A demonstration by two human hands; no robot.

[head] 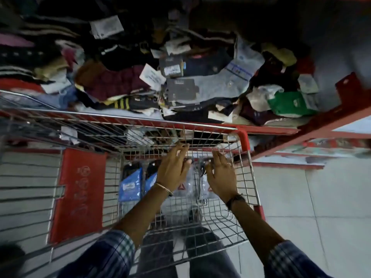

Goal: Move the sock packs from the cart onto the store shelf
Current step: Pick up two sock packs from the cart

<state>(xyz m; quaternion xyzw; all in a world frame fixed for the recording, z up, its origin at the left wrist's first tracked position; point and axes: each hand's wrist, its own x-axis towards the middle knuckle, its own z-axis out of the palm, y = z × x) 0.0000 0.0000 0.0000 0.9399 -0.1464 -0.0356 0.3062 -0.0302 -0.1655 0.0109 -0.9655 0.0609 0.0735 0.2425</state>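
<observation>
Both of my hands reach down into the wire cart (244, 177). My left hand (173, 167) and my right hand (220, 176) hover side by side with fingers spread, just above clear-wrapped sock packs (187, 187) marked with a red triangle. A small dark piece (202, 169) shows between my thumbs; I cannot tell whether either thumb touches it. Two blue-labelled sock packs (130, 186) lie in the cart left of my left wrist. The red-edged store shelf (267, 130) beyond the cart holds a loose heap of sock packs (200, 87).
A red panel (77, 195) hangs on the cart's left side. A second red shelf rail (287, 165) runs low at the right. Pale floor tiles (321, 197) spread to the right of the cart. My legs show through the cart's mesh below.
</observation>
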